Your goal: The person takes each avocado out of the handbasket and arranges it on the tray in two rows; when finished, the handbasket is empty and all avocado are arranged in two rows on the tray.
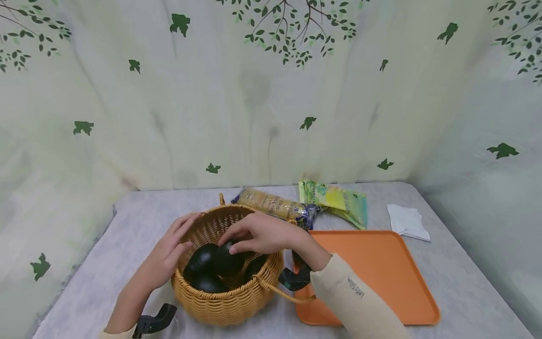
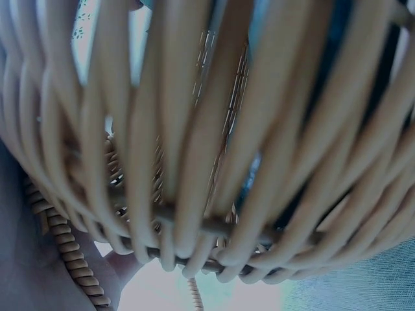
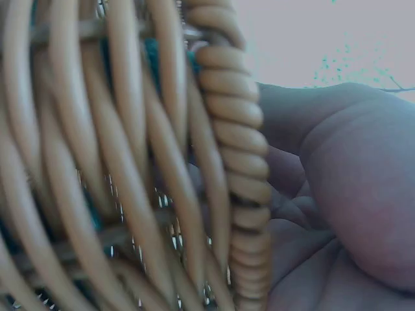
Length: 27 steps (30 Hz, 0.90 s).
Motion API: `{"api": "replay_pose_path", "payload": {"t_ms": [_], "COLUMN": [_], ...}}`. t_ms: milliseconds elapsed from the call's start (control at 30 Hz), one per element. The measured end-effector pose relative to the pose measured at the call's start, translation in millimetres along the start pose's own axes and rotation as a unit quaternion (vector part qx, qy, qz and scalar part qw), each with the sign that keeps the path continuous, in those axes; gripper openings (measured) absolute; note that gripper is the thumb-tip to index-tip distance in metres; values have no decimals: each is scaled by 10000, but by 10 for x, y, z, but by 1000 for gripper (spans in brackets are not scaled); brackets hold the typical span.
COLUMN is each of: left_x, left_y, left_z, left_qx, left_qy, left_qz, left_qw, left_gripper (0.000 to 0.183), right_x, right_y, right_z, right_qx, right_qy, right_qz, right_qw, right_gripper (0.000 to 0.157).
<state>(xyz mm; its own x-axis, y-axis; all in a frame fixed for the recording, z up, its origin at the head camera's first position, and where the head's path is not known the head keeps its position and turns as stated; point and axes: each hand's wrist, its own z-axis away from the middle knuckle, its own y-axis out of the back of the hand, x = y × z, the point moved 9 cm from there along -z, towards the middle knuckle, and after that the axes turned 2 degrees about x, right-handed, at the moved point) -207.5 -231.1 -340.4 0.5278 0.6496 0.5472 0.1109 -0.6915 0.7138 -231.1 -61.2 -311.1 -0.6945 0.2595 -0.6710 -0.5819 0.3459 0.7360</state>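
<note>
On a pale grey counter (image 1: 467, 301), an orange tray (image 1: 374, 278) lies toward the right edge. By the tray's left edge stands a wicker basket (image 1: 224, 308). The left hand (image 1: 166, 256), grip relaxed, rests on its rim; inside, the right hand (image 1: 267, 231) has its grip pinching a dark glossy oval (image 1: 227, 262) among others.

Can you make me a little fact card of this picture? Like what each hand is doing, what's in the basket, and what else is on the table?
Left hand: rests on the rim of the wicker basket
Right hand: pinches a dark egg-shaped thing inside the basket
Also in basket: at least three more dark things
Right of basket: orange tray
Behind basket: long see-through packet
Behind tray: green-and-yellow packets
Far right: white packet or tissue
</note>
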Motion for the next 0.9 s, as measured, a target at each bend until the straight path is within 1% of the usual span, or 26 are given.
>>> {"api": "replay_pose_path", "payload": {"t_ms": [133,267,400,600,733,833,900], "left_x": [-13,-37,-50,-51,-42,-23,-12], "left_y": [-7,-21,-19,-25,-14,-6,-1], "left_z": [-29,-20,-34,-39,-37,-34,-32], "left_qx": [-68,-81,-27,-32,-21,-8,5], "left_qy": [5,30,-19,-30,-65,-99,-133], "left_qz": [22,11,40,56,114,159,176], "left_qw": [10000,10000,10000,10000,9999,9998,9998], "left_gripper": [62,62,63,63,63,62,61], "right_x": [38,60,85,109,122,141,154], "right_y": [45,80,148,196,250,273,275], "right_z": [53,128,212,333,400,447,473], "right_qx": [178,356,577,726,909,1041,1114], "right_qy": [62,90,-48,-199,-338,-438,-485], "right_qz": [-192,-321,-407,-649,-682,-854,-1087], "right_qw": [9996,9988,9975,9950,9929,9899,9866], "right_gripper": [32,32,32,32,32,32,33]}}
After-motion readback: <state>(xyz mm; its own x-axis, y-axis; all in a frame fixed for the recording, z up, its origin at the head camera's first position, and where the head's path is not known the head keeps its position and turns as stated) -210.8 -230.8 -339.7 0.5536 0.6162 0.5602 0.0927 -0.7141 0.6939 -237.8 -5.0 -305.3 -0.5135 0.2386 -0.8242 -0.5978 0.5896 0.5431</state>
